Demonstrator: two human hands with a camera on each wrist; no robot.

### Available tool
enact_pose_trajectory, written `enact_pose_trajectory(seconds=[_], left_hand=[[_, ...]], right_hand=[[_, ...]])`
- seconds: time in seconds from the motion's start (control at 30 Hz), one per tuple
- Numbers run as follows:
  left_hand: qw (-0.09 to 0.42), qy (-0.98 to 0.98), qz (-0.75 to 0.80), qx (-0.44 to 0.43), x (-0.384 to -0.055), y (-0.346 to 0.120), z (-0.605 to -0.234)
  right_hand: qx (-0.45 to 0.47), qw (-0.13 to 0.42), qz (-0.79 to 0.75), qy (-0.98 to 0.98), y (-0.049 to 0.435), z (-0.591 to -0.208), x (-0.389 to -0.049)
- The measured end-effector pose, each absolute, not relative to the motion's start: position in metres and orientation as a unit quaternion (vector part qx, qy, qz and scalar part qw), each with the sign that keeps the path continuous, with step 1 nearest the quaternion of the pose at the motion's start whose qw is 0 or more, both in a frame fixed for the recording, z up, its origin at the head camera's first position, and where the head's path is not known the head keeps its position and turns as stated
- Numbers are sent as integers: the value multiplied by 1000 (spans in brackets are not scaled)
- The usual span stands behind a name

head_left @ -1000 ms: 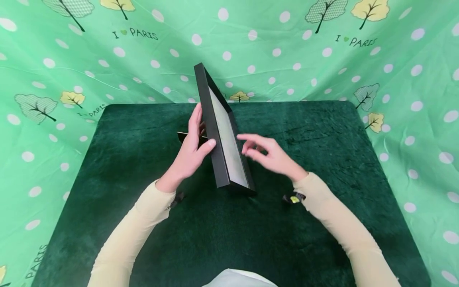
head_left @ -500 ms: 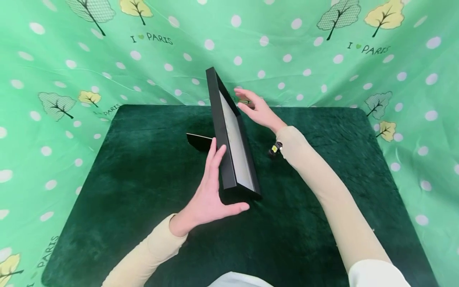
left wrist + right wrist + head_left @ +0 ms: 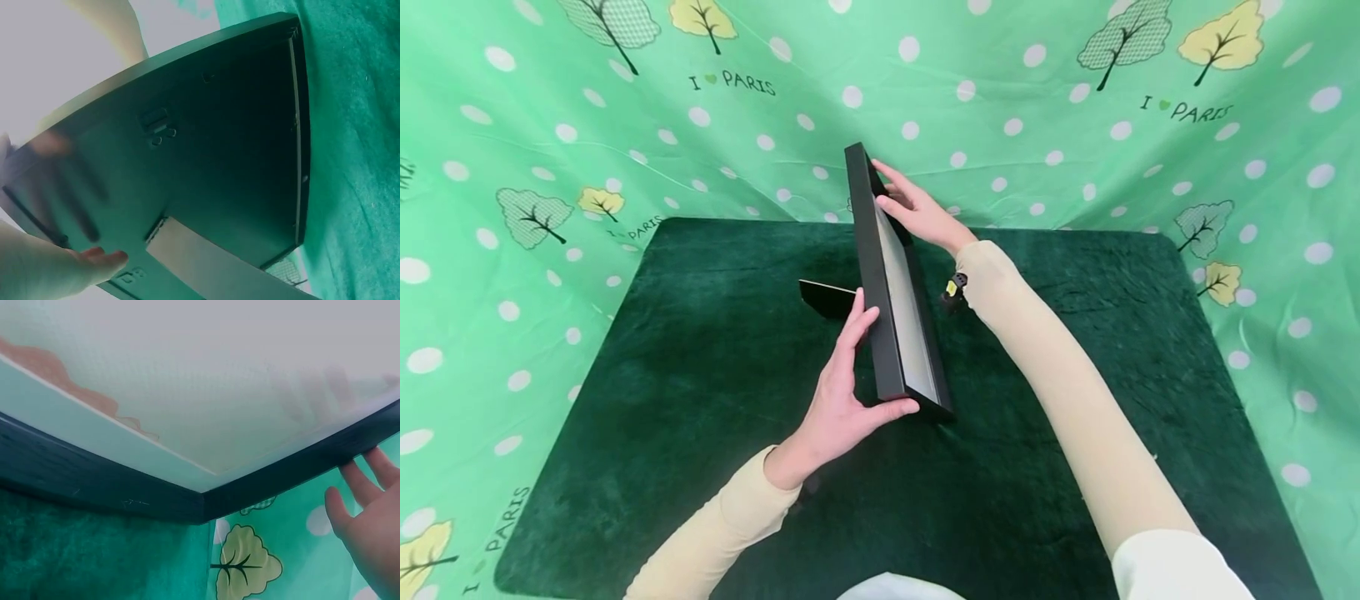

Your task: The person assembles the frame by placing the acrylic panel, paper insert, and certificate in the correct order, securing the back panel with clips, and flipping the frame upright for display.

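A black picture frame stands upright on the cloth, slightly leaning, its pale glazed front turned to the right. From its back, a support leg sticks out to the left; the left wrist view shows this leg and the dark backboard. My left hand holds the near end, thumb along the near side and fingers at the back edge. At the far end my right hand grips the frame, thumb toward the front; some fingertips are hidden. The right wrist view has its fingers against the black border.
A dark green plush cloth covers the table. Green dotted curtains with printed trees hang close behind the table and at both sides. A black band with a yellow piece sits at the right wrist.
My left hand has slid to the near end of the picture frame. My right hand has moved from the frame's front to its far end and taken hold there.
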State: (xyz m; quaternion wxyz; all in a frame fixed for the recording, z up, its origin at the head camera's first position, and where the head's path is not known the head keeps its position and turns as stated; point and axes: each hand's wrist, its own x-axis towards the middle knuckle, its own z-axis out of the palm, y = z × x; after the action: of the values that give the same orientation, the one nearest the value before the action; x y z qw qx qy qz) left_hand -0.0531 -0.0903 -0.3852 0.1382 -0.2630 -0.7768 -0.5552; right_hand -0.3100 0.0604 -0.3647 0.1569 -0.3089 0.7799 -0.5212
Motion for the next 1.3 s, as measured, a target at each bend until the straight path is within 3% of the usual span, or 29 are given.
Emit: enact_pose_trajectory(seconds=[0.57,0.93,1.3], left_hand=[[19,-660,-679,-321,-71,-112,-391],[-10,-589,-719,-370,-90,-127,-398],[-17,-521,-787,-330,-113,-135,-396]], right_hand=[[-245,137,-523,805,95,-371,-321],[-207,64,-538,814,134,-380,-321],[-159,7,-520,839,191,-380,-299]])
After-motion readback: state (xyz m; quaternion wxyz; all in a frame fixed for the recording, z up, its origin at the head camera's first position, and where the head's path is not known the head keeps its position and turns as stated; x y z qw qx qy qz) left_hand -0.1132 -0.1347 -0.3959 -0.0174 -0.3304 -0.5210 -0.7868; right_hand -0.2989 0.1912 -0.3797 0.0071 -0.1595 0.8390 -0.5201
